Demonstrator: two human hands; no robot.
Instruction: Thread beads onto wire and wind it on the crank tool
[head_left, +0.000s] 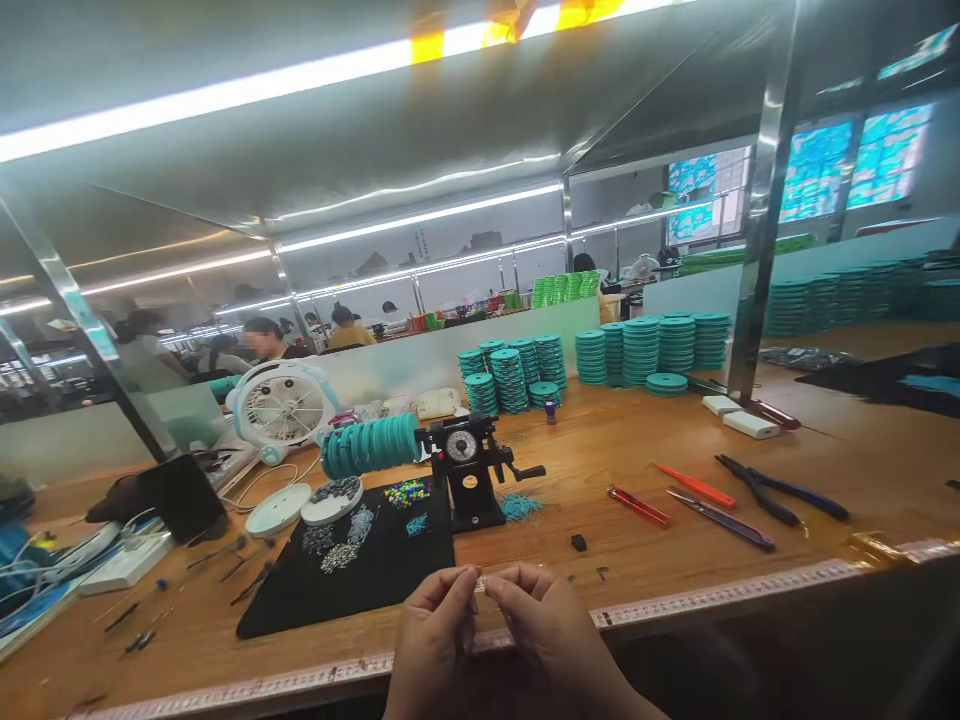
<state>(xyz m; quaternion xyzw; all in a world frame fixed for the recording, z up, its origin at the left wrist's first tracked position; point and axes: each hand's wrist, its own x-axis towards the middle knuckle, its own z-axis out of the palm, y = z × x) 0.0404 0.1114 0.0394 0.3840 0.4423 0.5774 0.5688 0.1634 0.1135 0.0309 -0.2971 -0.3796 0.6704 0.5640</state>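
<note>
1. The pink-and-white measuring strip (637, 607) along the table's front edge carries printed marks too small to read. The round white dial (461, 446) on the black crank machine (474, 500) has a ring of marks, also too fine to make out.
2. The table (555, 560) has a brown, wood-grained top. Above it runs a bright tube light (262, 88) with orange tape at points along it; metal posts and low pale partitions divide the room. Behind are other people at work and windows with blue patterned coverings.
3. On the black mat (292, 595), a round white dish (330, 510) holds grey pieces. Small silvery and clear parts lie in front of it, with multicoloured beads (406, 493) to its right. A second white dish (277, 512) sits just left of the mat.
4. Turquoise discs (371, 447) line the machine's shaft. More are stacked (641, 350) towards the back; a white fan (285, 405) stands at the left.
5. Right of the machine are a red tool (637, 505), an orange tool (696, 485), tweezers (721, 520) and dark-handled pliers (781, 490).
6. The left hand (437, 622) and right hand (546, 618) meet at the front edge, thumbs and forefingers pinching a small piece (482, 583) between them, mostly hidden.
</note>
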